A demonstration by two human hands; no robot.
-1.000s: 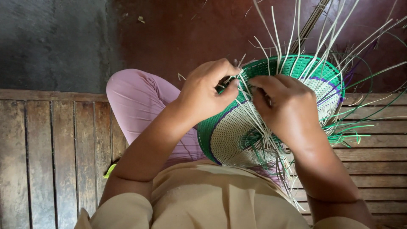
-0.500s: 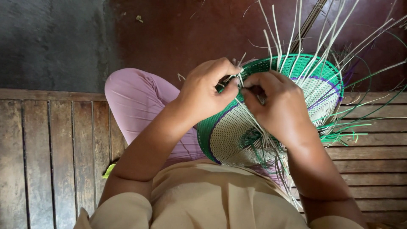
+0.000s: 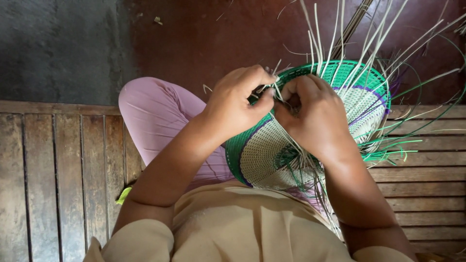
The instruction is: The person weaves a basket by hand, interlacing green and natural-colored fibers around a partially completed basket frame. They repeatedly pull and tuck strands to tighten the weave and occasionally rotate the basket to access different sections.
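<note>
Fingers [image 3: 259,99] of left hand [image 3: 238,104] curled shut, thumb and forefinger pinching thin pale strips [image 3: 277,94] at the rim of a half-woven basket [image 3: 272,155], just above centre of the frame. Fingers [image 3: 301,90] of right hand [image 3: 315,119] also bent inward and closed on the same cluster of strips, knuckles up, fingertips hidden behind the hand, so exact pinch not visible. Both hands touching each other at the thumbs, pressed against the near edge of the basket. Basket tilted on its side on the lap, centre right of the frame, round cream-coloured base facing the camera with a green star-like centre, a dark purple line and a broad green band around it. Loose ends [image 3: 369,43] of pale and green strips fanning out toward the upper right and right edge of the frame, a few hanging down past the right forearm. Pink trouser leg [image 3: 155,121] bent at the knee, left of centre, under the left forearm. Beige shirt [image 3: 242,228] filling the bottom centre. Wooden slat bench [image 3: 53,170] across the lower left and lower right. Dark reddish floor [image 3: 204,34] in the upper middle, grey floor [image 3: 58,48] in the upper left. Small yellow-green scrap [image 3: 124,195] on the slats beside the left elbow.
</note>
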